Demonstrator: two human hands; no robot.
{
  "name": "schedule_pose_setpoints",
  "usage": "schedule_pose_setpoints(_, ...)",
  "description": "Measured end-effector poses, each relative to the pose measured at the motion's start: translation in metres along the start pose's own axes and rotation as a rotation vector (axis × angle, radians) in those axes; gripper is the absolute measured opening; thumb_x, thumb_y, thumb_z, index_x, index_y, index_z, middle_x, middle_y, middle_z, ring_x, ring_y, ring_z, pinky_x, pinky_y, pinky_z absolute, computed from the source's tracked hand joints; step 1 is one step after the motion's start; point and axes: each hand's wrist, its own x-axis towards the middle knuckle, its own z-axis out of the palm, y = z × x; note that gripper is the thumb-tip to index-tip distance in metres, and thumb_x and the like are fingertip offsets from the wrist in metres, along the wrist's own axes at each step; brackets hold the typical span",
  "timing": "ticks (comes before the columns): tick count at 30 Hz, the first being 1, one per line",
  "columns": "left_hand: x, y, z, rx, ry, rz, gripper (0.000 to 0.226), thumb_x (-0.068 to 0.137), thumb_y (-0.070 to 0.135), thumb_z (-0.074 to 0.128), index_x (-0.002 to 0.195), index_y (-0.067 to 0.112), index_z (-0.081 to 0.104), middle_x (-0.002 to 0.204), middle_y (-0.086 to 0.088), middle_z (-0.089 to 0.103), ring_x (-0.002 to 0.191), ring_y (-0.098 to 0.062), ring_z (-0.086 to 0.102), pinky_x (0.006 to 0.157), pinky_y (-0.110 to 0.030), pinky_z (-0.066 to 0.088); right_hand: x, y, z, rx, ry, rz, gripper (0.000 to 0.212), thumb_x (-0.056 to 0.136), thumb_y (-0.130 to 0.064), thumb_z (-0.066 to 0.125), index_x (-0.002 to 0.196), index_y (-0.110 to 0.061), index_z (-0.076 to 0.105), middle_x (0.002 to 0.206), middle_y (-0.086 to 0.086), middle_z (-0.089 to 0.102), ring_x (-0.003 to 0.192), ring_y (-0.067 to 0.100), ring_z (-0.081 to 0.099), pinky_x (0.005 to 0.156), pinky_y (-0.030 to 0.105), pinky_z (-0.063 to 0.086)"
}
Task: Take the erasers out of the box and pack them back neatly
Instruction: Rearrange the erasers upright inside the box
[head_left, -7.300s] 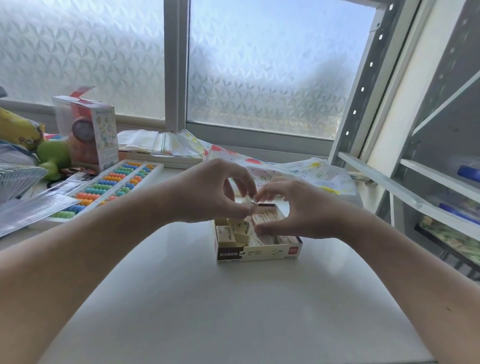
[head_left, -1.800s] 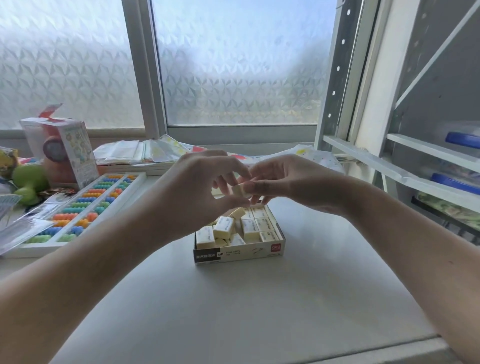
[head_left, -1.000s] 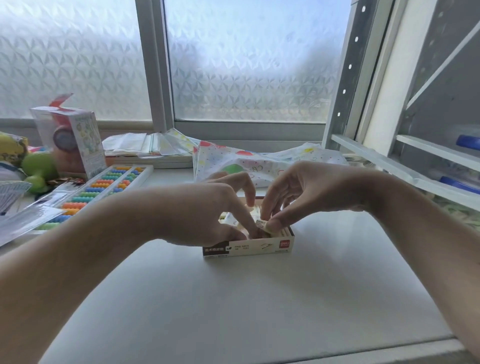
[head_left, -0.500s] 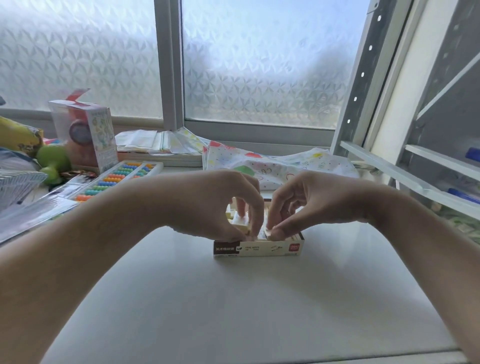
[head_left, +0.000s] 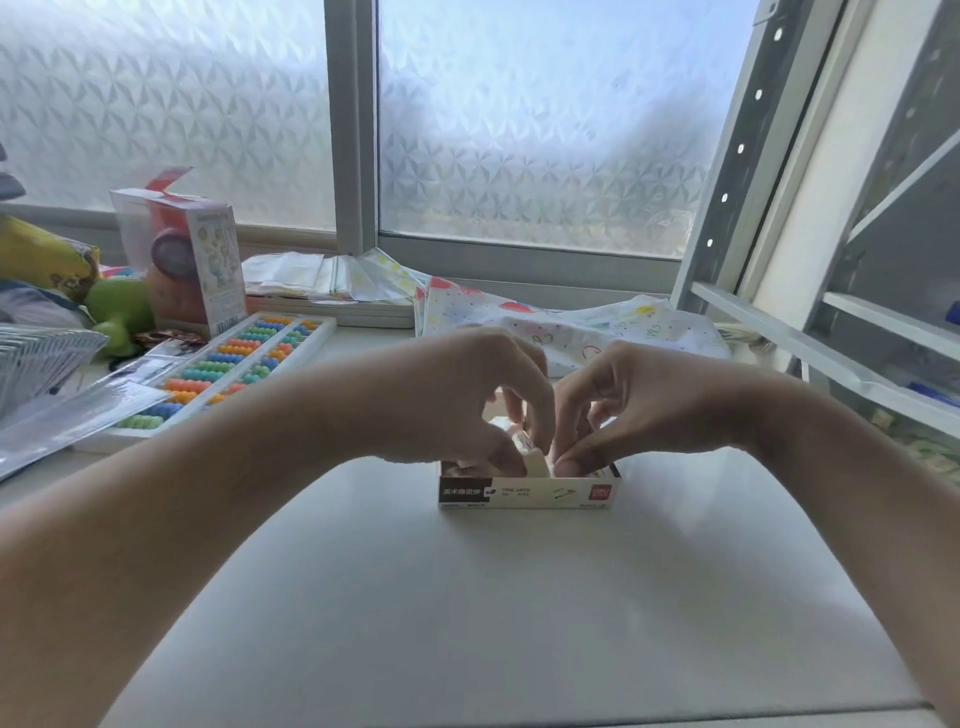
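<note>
A low open cardboard eraser box (head_left: 530, 492) sits on the white table, its printed front wall toward me. Both hands reach down into it. My left hand (head_left: 457, 400) curls over the left half, thumb and fingers pinching a cream eraser (head_left: 535, 457) that stands tilted near the middle. My right hand (head_left: 634, 405) covers the right half, thumb pressed inside the front wall, fingertips touching the same eraser. The other erasers are mostly hidden under my hands.
A colourful abacus (head_left: 228, 369) lies at the left, with a boxed toy (head_left: 192, 260) and a green toy (head_left: 117, 312) behind it. A patterned plastic bag (head_left: 582, 327) lies behind the box. A metal shelf rack (head_left: 841, 291) stands at the right.
Since 1.8 s ago both hands came down from above the box, where they held an eraser between them, into the box. In the last half second they barely moved.
</note>
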Motion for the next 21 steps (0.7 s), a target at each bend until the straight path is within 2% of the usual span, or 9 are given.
schedule_pose_setpoints(2,-0.001,0.002,-0.006,-0.092,0.09,-0.018,0.015,0.077,0.02,0.084,0.09,0.023,0.076,0.088,0.011,0.07,0.089,-0.003,0.066,0.084,-0.026,0.052,0.0,-0.001,0.001,-0.002,0.032,0.007,0.003,0.087,-0.027,0.082,0.086,-0.024,0.081,0.079,-0.01,0.075,0.066,-0.005,0.062,0.067,0.009,0.046)
schedule_pose_setpoints(3,0.0,0.002,-0.009,-0.127,0.147,-0.028,0.014,0.079,0.02,0.083,0.091,0.02,0.076,0.086,0.01,0.072,0.087,-0.004,0.068,0.084,-0.028,0.054,0.0,-0.001,0.001,0.0,0.051,0.017,0.004,0.09,-0.028,0.079,0.088,-0.024,0.08,0.08,-0.01,0.077,0.066,-0.006,0.063,0.066,0.008,0.046)
schedule_pose_setpoints(7,0.002,-0.002,-0.008,-0.146,0.31,-0.08,0.019,0.082,0.025,0.081,0.099,0.019,0.073,0.086,0.006,0.074,0.081,-0.007,0.069,0.081,-0.033,0.056,0.003,-0.001,0.003,-0.035,0.058,0.036,0.015,0.082,-0.04,0.084,0.086,-0.027,0.078,0.073,-0.013,0.07,0.063,-0.007,0.059,0.063,0.009,0.044)
schedule_pose_setpoints(9,0.003,-0.005,-0.005,-0.143,0.34,-0.111,0.025,0.082,0.027,0.081,0.104,0.02,0.07,0.089,0.004,0.073,0.082,-0.011,0.07,0.081,-0.035,0.057,0.002,-0.002,0.004,-0.062,0.056,0.04,0.019,0.076,-0.04,0.088,0.085,-0.027,0.077,0.07,-0.012,0.064,0.063,-0.003,0.056,0.063,0.012,0.045)
schedule_pose_setpoints(11,0.004,-0.007,-0.001,-0.148,0.37,-0.143,0.028,0.083,0.027,0.08,0.107,0.02,0.067,0.091,0.004,0.073,0.084,-0.012,0.071,0.082,-0.036,0.057,0.0,-0.003,0.002,-0.053,0.083,0.031,0.016,0.078,-0.035,0.088,0.086,-0.026,0.077,0.073,-0.01,0.067,0.068,0.001,0.061,0.069,0.018,0.05)
schedule_pose_setpoints(13,0.005,-0.008,0.002,-0.136,0.401,-0.17,0.029,0.085,0.027,0.078,0.109,0.022,0.064,0.093,0.005,0.072,0.084,-0.01,0.07,0.08,-0.032,0.056,-0.001,-0.004,-0.003,-0.005,0.181,0.017,0.015,0.083,-0.036,0.083,0.087,-0.023,0.077,0.08,-0.005,0.075,0.076,0.004,0.068,0.076,0.02,0.055)
schedule_pose_setpoints(17,0.005,-0.005,0.008,-0.148,0.44,-0.152,0.032,0.084,0.031,0.079,0.11,0.025,0.06,0.091,0.007,0.073,0.079,-0.004,0.069,0.074,-0.019,0.054,0.002,-0.006,-0.007,0.034,0.406,0.011,0.037,0.077,-0.06,0.07,0.092,-0.027,0.074,0.084,-0.008,0.079,0.076,0.003,0.073,0.071,0.014,0.057)
schedule_pose_setpoints(19,0.007,-0.002,0.013,-0.165,0.442,-0.12,0.034,0.081,0.028,0.081,0.108,0.022,0.062,0.088,0.006,0.074,0.079,-0.006,0.071,0.078,-0.027,0.057,0.003,-0.005,-0.003,0.074,0.421,-0.023,0.037,0.079,-0.057,0.071,0.094,-0.023,0.077,0.087,-0.005,0.08,0.078,0.007,0.074,0.072,0.013,0.057)
schedule_pose_setpoints(21,0.009,0.0,0.016,-0.18,0.435,-0.093,0.035,0.079,0.028,0.083,0.107,0.021,0.064,0.086,0.005,0.073,0.079,-0.01,0.071,0.079,-0.033,0.058,0.004,-0.003,-0.002,0.104,0.45,-0.066,0.026,0.085,-0.04,0.077,0.092,-0.015,0.079,0.086,0.002,0.081,0.079,0.013,0.076,0.072,0.013,0.058)
